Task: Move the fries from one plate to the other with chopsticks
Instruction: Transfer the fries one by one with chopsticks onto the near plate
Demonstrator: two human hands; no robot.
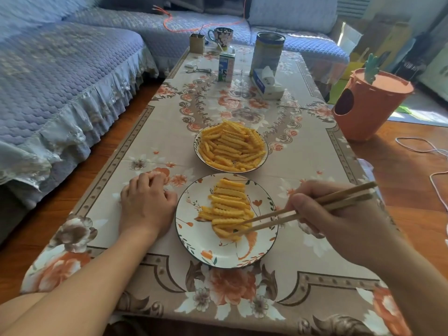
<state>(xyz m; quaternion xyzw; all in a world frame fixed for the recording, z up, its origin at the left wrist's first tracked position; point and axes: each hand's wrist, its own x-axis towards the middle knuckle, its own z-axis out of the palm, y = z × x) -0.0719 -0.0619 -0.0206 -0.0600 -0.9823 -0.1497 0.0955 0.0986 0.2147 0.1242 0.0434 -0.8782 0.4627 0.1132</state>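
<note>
A heap of crinkle-cut fries (231,147) fills the far plate (264,144). The near floral plate (201,243) carries a smaller stack of fries (226,202) laid side by side. My right hand (339,214) grips a pair of wooden chopsticks (303,209), whose tips reach down among the fries at the near edge of that stack. Whether the tips pinch a fry I cannot tell. My left hand (148,200) rests on the tablecloth just left of the near plate, fingers loosely curled and holding nothing.
At the table's far end stand a milk carton (226,66), a tall tin (266,54), a tissue pack (266,84), a mug (220,37) and a small box (196,43). An orange bin (366,105) stands to the right, a sofa (60,88) to the left.
</note>
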